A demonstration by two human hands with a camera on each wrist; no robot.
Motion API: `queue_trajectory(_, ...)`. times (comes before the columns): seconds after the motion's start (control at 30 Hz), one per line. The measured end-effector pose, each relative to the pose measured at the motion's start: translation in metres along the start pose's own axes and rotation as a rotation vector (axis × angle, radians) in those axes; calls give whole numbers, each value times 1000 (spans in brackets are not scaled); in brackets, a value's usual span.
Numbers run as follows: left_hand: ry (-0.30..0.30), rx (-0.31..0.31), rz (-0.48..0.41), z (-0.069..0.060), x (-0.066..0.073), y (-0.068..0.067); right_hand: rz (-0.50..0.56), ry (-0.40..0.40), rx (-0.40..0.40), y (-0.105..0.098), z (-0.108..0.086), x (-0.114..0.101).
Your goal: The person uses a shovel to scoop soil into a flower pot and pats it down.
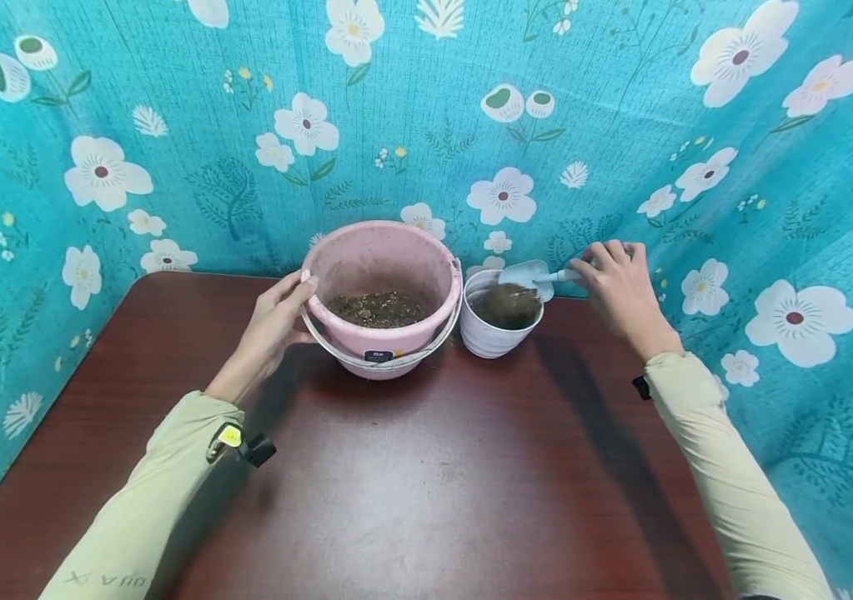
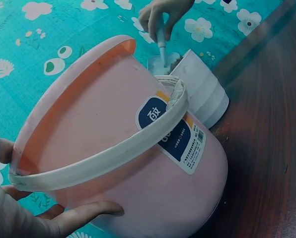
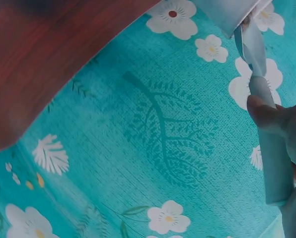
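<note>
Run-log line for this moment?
left hand: holds pink bucket; right hand: grips trowel, blade at rim of white pot; soil: in bucket and pot

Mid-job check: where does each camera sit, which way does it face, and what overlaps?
Head: worn on the head, facing forward and down at the pink bucket, white pot and table; left sleeve, right sleeve, left grip and right grip show.
Left wrist: on that wrist, facing the bucket's outer side; left grip lower left, right grip at top.
Right wrist: on that wrist, facing the trowel and floral curtain; right grip at right edge.
Shared: head and left wrist both show bucket, pot, trowel and both grips.
</note>
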State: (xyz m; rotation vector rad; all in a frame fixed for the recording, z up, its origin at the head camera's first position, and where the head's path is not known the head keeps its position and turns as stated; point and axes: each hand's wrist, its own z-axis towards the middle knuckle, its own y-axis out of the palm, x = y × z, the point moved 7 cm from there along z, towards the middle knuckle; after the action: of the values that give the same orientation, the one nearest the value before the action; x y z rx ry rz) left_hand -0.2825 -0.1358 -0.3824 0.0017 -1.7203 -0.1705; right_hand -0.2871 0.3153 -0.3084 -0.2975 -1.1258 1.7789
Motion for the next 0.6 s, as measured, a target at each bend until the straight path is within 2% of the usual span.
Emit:
queue_trajectory(0.3, -7, 8, -5, 0, 0, -1, -34, -20, 79, -8, 5, -9)
queue_trajectory(0.6, -12, 8, -1, -1, -1, -1, -32, 41, 148, -13, 14, -14)
